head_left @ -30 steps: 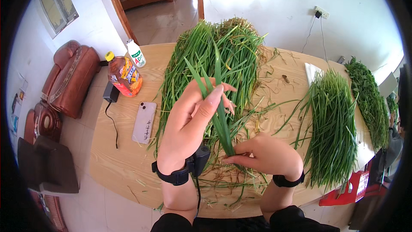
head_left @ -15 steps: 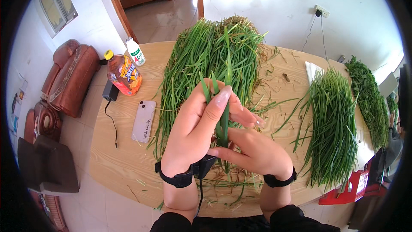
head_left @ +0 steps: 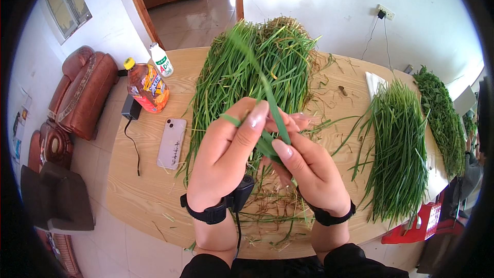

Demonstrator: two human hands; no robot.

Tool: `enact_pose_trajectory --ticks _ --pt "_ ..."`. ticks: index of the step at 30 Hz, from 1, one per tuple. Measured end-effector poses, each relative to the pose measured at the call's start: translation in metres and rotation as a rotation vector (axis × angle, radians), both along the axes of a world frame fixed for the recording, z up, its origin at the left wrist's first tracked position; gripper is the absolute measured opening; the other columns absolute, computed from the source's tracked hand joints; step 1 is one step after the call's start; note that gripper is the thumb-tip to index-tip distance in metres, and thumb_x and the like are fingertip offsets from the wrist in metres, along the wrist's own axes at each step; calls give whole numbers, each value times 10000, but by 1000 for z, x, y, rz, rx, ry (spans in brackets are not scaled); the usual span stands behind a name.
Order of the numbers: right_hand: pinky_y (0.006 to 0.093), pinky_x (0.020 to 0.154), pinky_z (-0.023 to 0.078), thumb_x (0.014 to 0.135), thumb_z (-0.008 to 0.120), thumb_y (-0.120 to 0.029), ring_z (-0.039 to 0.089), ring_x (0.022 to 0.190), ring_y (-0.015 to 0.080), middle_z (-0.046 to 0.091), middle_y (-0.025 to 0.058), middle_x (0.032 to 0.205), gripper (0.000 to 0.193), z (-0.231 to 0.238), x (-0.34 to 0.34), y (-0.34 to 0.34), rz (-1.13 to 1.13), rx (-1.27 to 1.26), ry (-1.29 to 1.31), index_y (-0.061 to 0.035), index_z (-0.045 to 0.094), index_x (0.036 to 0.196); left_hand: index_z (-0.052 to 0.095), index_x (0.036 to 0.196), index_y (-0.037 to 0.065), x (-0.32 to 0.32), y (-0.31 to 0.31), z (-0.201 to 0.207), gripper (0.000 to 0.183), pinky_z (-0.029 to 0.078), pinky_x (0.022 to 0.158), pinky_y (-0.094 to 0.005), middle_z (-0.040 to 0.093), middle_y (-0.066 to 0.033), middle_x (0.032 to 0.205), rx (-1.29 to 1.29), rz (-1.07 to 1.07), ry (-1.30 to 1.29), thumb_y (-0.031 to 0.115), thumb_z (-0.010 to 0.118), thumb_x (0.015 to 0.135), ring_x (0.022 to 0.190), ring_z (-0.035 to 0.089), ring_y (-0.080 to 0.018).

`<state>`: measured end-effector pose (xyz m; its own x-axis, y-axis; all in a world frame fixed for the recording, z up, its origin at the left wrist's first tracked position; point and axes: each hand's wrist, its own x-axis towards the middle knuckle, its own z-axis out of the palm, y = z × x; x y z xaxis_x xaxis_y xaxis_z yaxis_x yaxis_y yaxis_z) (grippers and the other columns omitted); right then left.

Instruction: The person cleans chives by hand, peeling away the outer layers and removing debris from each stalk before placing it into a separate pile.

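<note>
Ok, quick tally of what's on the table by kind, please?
Piles of green leaves: 3 (big pile, trimmed pile, darker pile)
Bottles: 2 (orange drink, small white bottle)
Phones: 1
Chargers with cable: 1
Total: 7

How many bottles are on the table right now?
2, both at the table's far left corner: an orange drink bottle with a yellow cap and, just behind it, a small white bottle with a green cap. The big pile of greens may hide others.
</note>
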<state>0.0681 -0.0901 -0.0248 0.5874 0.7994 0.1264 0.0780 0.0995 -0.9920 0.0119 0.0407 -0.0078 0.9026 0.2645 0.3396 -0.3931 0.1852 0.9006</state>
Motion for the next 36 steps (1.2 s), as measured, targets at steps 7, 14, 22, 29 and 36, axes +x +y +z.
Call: enact_pose_trajectory --ticks 7,14,22,29,36 --pt "312 455 392 890 474 -136 488 461 266 506 129 554 163 3 -7 1 -188 -74 -256 6 502 814 529 871 -56 6 -9 -9 336 445 816 -312 618 -152 846 -42 166 -100 210 339 949 884 594 -210" --pt "309 449 398 868 508 -120 530 477 252 533 128 565 192 14 -6 -23 -213 -290 -392 12 479 731 516 808 -39 3 32 -27 379 430 891 -384 582 -179 806 220 1227 -44 268 338 941 909 577 -272" --pt "290 418 322 885 485 -124 389 418 162 475 110 526 180 22 -1 -36 -434 -210 -263 19 519 781 348 800 82 -62 93 -24 221 451 706 -361 460 -82 673 -248 173 -789 267 350 921 642 502 -212" --pt "341 445 339 869 512 -127 391 474 327 424 153 530 213 24 -1 -42 -292 -264 -349 12 455 718 310 769 90 6 -3 -7 209 448 771 -411 561 -171 839 9 317 -258 208 450 870 850 580 -284" --pt "298 437 335 863 508 -102 372 429 263 390 124 506 159 21 -2 -33 -100 -213 -586 6 545 751 341 705 81 6 -19 -2 278 519 660 -353 636 -180 764 -112 279 -34 114 592 818 647 617 -238"
